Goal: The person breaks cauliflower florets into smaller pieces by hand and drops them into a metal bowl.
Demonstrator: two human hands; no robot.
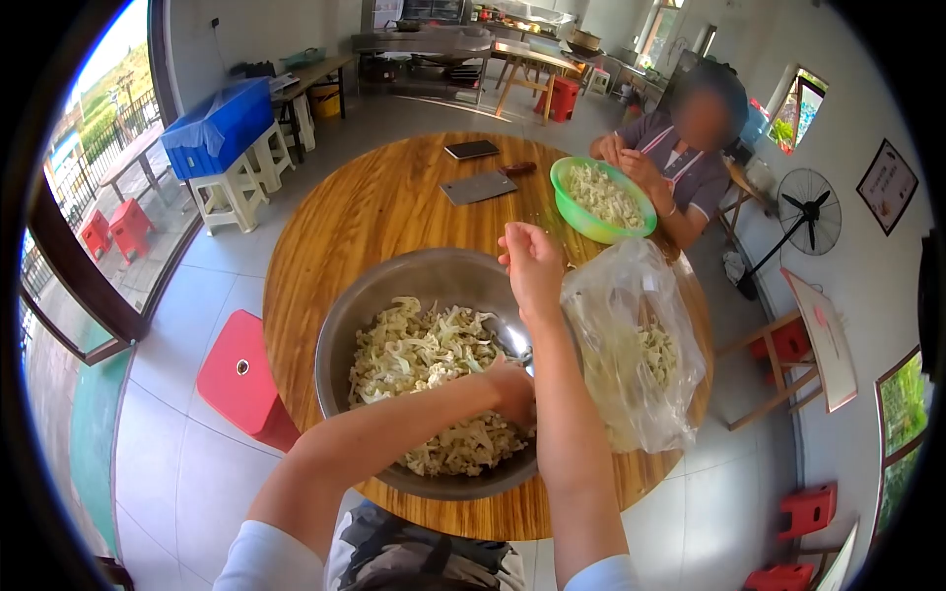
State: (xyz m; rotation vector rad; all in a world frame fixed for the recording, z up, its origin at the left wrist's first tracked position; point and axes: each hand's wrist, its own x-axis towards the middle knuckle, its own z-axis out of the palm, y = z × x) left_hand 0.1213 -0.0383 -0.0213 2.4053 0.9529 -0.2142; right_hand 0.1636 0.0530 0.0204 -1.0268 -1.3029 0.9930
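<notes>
A wide steel bowl (414, 278) stands on the round wooden table, holding many small pieces of pale cauliflower (424, 350). My left hand (512, 392) reaches down inside the bowl's right side, against the cauliflower; its fingers are mostly hidden. Over the right rim my right hand (534, 264) is raised, with its fingers curled together. Whatever they hold, if anything, cannot be made out. Right of my right forearm lies a clear plastic bag (631, 295) with more cauliflower in it.
Across the wooden table (325, 231) a person (680, 148) works with both hands above a green basin (567, 202) of cauliflower. A cleaver (480, 187) and a dark phone (471, 150) lie at the back. A red stool (241, 369) stands left.
</notes>
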